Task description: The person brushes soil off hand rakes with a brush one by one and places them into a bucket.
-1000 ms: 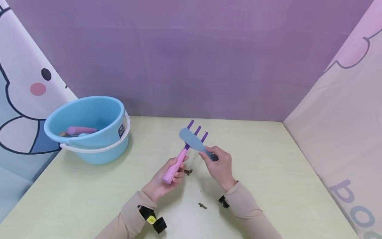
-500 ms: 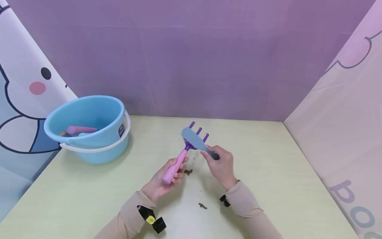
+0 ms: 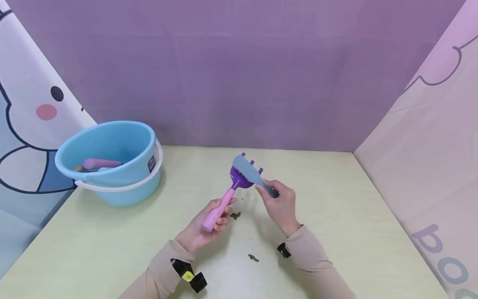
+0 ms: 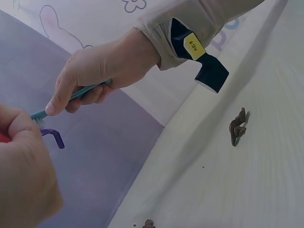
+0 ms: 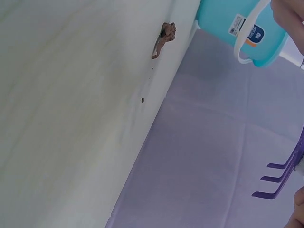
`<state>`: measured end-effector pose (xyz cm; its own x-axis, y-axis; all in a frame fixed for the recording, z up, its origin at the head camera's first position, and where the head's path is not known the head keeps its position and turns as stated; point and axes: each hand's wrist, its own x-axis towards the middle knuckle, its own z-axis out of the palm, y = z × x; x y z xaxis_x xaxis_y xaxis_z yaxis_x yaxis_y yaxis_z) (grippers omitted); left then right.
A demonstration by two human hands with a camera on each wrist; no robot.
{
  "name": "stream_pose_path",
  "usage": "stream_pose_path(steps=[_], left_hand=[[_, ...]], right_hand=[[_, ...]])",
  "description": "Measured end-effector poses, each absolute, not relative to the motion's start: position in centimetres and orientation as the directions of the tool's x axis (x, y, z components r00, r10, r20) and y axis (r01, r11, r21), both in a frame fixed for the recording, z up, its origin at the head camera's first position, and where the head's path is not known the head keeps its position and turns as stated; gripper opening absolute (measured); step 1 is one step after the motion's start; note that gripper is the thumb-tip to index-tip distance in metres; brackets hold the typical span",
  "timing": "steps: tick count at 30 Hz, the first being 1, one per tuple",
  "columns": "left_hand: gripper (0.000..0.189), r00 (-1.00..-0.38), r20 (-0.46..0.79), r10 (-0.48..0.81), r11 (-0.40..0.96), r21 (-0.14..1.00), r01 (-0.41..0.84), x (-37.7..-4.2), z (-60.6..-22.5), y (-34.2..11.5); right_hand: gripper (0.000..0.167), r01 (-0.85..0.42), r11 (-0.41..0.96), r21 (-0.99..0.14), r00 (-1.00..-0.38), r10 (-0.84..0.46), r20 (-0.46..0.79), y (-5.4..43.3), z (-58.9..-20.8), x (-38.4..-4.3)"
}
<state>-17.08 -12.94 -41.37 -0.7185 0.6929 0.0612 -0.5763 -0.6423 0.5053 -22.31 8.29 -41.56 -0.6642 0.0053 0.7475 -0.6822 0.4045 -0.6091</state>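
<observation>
In the head view my left hand (image 3: 204, 227) grips the pink handle of a small purple hand rake (image 3: 239, 179), its tines pointing up and away. Above the tines lies the flat blue back of a brush (image 3: 247, 168), whose handle my right hand (image 3: 279, 207) pinches between thumb and fingers. White bristles under the brush (image 4: 40, 121) show in the left wrist view, against the rake's purple tines (image 4: 53, 137). From the right wrist the rake (image 5: 280, 178) appears side-on, with the bristles touching its head. The brush covers part of the rake head.
A light blue bucket (image 3: 112, 182) with a white handle stands at the left, a pink-handled tool (image 3: 101, 163) and other items inside. Brown clumps (image 3: 253, 258) lie on the pale table (image 3: 336, 199). A purple cloth backdrop (image 3: 261, 83) rises behind.
My right hand has moved the brush slightly right along the rake. The rake has tilted, so more of its purple head shows and its tines look shorter. The left hand stays nearly in place.
</observation>
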Motion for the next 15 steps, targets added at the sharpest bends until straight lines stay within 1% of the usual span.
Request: stream_pose_path(steps=[6,15], left_hand=[[0.030,-0.719,0.067,0.691,-0.635,0.531,-0.561,-16.97,-41.33,-13.16],[0.031,-0.730,0.030,0.682,-0.615,0.563,-0.552,-16.67,-41.26,-13.07]], right_hand=[[0.018,-0.647,0.408,-0.644,-0.698,0.024,0.716,8.10,-41.55,-21.91],[0.020,-0.617,0.417,-0.667,-0.725,0.028,0.688,8.18,-41.23,-21.62]])
